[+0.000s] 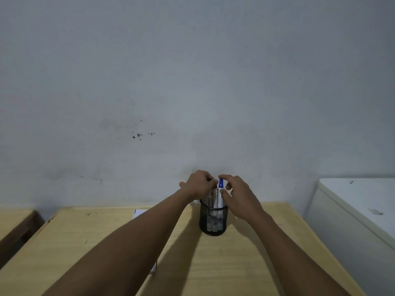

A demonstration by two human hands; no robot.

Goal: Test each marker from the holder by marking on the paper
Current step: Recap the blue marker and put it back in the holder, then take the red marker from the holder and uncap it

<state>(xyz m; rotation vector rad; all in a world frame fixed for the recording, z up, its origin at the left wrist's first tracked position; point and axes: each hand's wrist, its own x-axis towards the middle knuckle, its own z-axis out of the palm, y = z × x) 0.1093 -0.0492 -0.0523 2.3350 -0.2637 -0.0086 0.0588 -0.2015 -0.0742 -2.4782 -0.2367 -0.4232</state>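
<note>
Both forearms over wooden desk (245, 263), right hand (241, 197) pinching blue-capped marker (220, 184), mesh holder (212, 221)

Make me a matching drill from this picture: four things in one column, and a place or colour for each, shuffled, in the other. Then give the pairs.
Things:
1. holder
2. marker cap
3. paper
4. cabinet

Descriptions:
A. blue, between the fingertips of both hands
B. white, at the right edge of the view
C. black mesh, standing on the table
D. mostly hidden behind the left forearm

Pairs: 1-C, 2-A, 3-D, 4-B

The left hand and right hand meet over the holder.
</note>
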